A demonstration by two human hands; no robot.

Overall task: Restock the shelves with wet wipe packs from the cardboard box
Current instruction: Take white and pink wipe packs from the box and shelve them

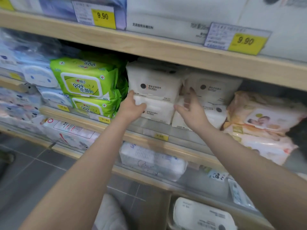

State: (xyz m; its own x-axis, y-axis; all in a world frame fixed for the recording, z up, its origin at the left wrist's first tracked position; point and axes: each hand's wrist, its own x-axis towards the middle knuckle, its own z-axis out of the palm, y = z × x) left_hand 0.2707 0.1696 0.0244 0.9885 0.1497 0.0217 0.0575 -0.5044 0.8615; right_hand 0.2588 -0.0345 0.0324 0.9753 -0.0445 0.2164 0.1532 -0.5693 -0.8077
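Note:
Two stacks of white wet wipe packs sit side by side on the middle shelf (149,140). The left stack has an upper pack (154,83) on a lower pack (159,112). My left hand (132,107) rests against the left end of that lower pack, with the fingers straight up its side and the thumb across its front. My right hand (189,107) is spread, fingers straight, at the gap between the left stack and the right stack (211,90); it holds nothing. The cardboard box is out of view.
Green wipe packs (84,80) stand stacked just left of the white ones, and peach packs (262,120) lie to the right. The wooden shelf above (166,47) hangs low over the stacks. More packs fill the lower shelves, above a grey tiled floor (33,171).

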